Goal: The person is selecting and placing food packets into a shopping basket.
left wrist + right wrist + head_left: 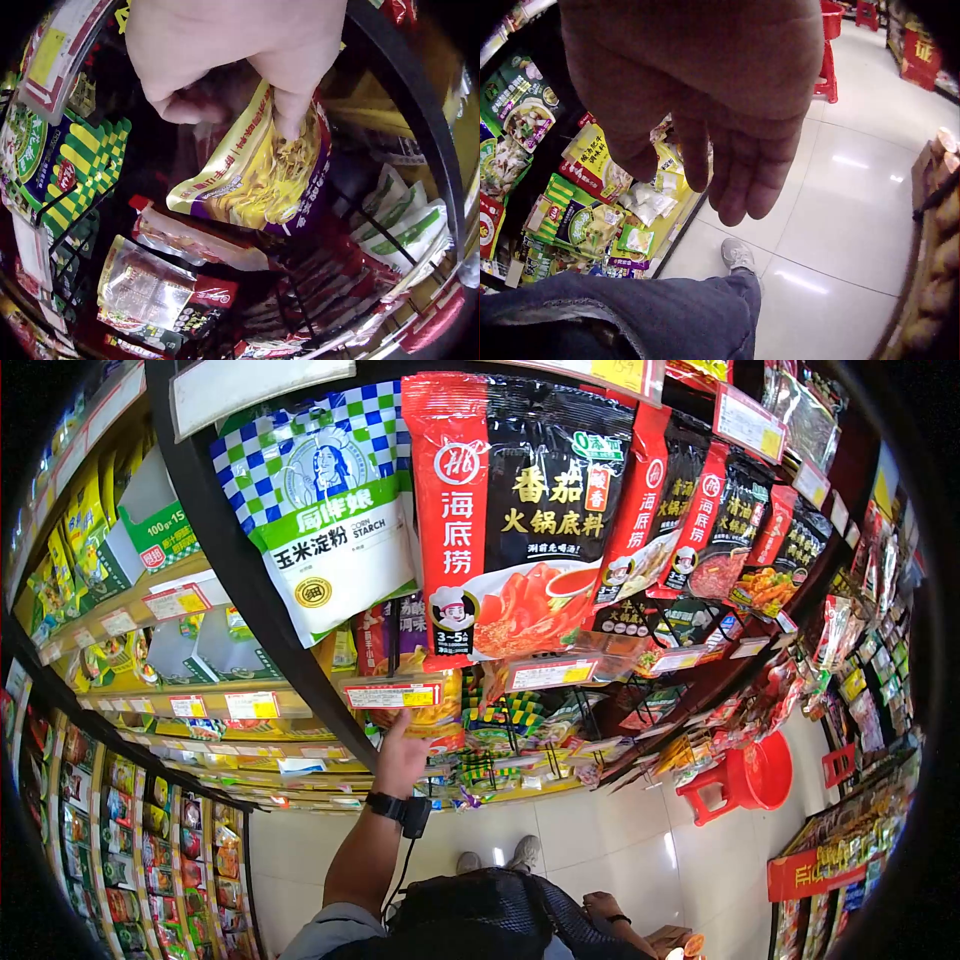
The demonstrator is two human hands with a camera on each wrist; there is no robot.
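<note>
Pinching glossy yellow-and-purple plastic pouch (pixel 259 187) in left hand (pixel 232 49); relaxed in empty right hand (pixel 697 105). Keep off thin black wire (pixel 375 225) below-right of thumb (pixel 292 112).

One yellow-and-purple packet (pixel 251 191), one corn starch pouch (pixel 330 520) at left, one large tomato hotpot pack (pixel 515 520) to its right, two shoes (pixel 524 853) on the floor (pixel 600 845).
</note>
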